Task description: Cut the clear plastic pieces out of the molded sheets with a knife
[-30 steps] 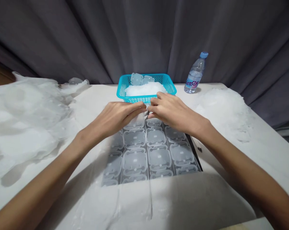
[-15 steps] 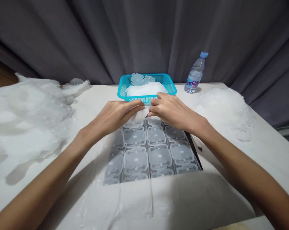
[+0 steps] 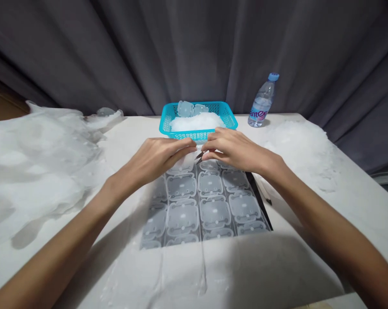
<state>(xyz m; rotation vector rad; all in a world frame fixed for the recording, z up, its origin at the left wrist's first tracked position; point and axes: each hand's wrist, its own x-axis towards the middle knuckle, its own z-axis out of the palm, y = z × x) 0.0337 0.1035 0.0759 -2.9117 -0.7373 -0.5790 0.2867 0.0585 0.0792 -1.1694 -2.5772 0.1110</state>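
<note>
My left hand [image 3: 168, 155] is closed, thumb and fingers pinched on the far end of a clear plastic sheet [image 3: 183, 214]. Rows of rounded rectangular shapes cover this sheet, which lies partly over a dark panel [image 3: 265, 212]. Close beside it, my right hand [image 3: 231, 148] is closed around small scissors [image 3: 200, 157]. Their two dark blades stand apart and point toward the sheet by my left fingertips; the handles are hidden in the hand. Just beyond both hands stands a turquoise basket [image 3: 165, 124] with white, fluffy-looking material and translucent pieces in it.
A water bottle [image 3: 261, 103] with a blue cap stands at the back right. Below it lies a pile of thin clear plastic [image 3: 300, 148]. A larger heap of translucent film [image 3: 39, 163] covers the left of the white table [image 3: 351, 214]. A grey curtain [image 3: 194, 51] hangs behind.
The scissor blades now show apart, where only a small dark tip was visible before. Both hands sit slightly lower and further right in the view, which has shifted a little.
</note>
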